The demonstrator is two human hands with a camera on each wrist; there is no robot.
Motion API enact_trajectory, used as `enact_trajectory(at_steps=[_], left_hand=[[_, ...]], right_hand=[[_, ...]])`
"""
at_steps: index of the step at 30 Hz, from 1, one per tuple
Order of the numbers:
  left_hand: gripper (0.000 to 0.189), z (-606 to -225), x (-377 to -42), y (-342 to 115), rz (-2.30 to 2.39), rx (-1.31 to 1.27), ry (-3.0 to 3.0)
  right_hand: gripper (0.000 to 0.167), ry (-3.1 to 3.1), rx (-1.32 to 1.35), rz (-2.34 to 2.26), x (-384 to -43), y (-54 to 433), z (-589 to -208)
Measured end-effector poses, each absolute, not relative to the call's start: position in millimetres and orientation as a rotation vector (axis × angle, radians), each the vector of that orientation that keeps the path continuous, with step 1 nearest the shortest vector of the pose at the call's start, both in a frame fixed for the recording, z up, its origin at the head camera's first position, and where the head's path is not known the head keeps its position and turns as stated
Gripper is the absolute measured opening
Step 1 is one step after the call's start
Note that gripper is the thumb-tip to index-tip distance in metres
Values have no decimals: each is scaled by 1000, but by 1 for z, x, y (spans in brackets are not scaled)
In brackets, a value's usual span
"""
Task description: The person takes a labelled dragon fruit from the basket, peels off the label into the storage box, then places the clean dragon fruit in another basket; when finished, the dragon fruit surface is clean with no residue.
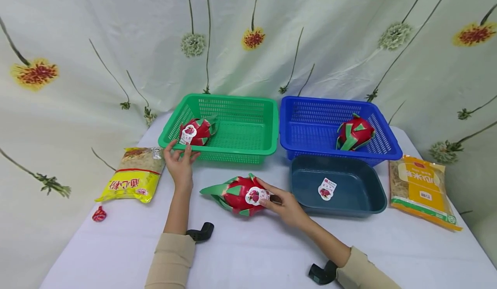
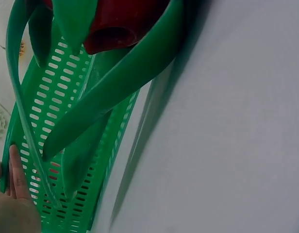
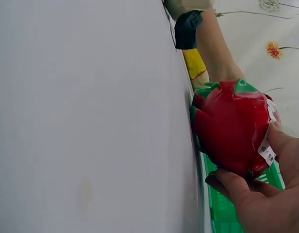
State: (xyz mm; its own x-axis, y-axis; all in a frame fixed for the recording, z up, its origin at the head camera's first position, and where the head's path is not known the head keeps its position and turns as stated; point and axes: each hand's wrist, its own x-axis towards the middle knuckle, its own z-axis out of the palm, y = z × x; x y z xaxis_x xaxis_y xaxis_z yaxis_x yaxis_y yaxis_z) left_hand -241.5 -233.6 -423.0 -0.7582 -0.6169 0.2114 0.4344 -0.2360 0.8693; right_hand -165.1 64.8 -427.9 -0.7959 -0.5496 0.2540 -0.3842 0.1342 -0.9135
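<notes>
With thumb and fingers, my right hand (image 1: 289, 209) holds one end of a red artificial dragon fruit (image 1: 242, 196) with green leaves and a white label. It lies low over the table, its long leaves pointing left; in the right wrist view, the thumb presses by the label on the fruit (image 3: 232, 128). My left hand (image 1: 180, 166) grips the front rim of a green basket (image 1: 242, 127) at its left corner, fingers over the edge. Just inside that corner sits another labelled dragon fruit (image 1: 198, 131). The held fruit's leaves (image 2: 110, 97) cross the left wrist view.
Right of the green basket stands a blue basket (image 1: 310, 123) with a dragon fruit (image 1: 355, 133). A dark teal tub (image 1: 349, 190) with a loose sticker (image 1: 327, 189) is before it. Food packets flank them, yellow (image 1: 133, 174) and orange (image 1: 423, 190). A red wrapped candy (image 1: 99, 214) lies left.
</notes>
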Motion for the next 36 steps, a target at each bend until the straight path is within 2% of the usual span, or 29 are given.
enact_trajectory(at_steps=[6,10,12,15,18,20,22,24,36], left_hand=[[49,-410,-230,-235,-2006,355,-1597],[48,-395,-208,-230,-1630,415,-2086],[46,-388,-196,-223,-1415,260,-2249],[47,-385,-183,-211,-1256,-202,-2390],[78,-388,-177,-198,-1266,-654,-2560],[99,-394,-177,-191,-1204,-816,-2701],[109,-400,-178,-185,-1119,-877,-2824],[110,-405,-179,-181,-1013,-890,-2902],[100,-414,-181,-178,-697,-851,-2895]], right_hand=[[53,2228,-920,-1795,-158,61,-413],[53,2229,-908,-1781,-158,61,-412],[52,2229,-906,-1777,-158,61,-411],[51,2240,-899,-1773,-157,61,-411],[51,2246,-904,-1771,-158,61,-410],[51,2246,-908,-1767,-159,62,-410],[51,2243,-909,-1763,-159,62,-410],[52,2243,-908,-1756,-159,62,-409],[52,2274,-945,-1748,-162,62,-418]])
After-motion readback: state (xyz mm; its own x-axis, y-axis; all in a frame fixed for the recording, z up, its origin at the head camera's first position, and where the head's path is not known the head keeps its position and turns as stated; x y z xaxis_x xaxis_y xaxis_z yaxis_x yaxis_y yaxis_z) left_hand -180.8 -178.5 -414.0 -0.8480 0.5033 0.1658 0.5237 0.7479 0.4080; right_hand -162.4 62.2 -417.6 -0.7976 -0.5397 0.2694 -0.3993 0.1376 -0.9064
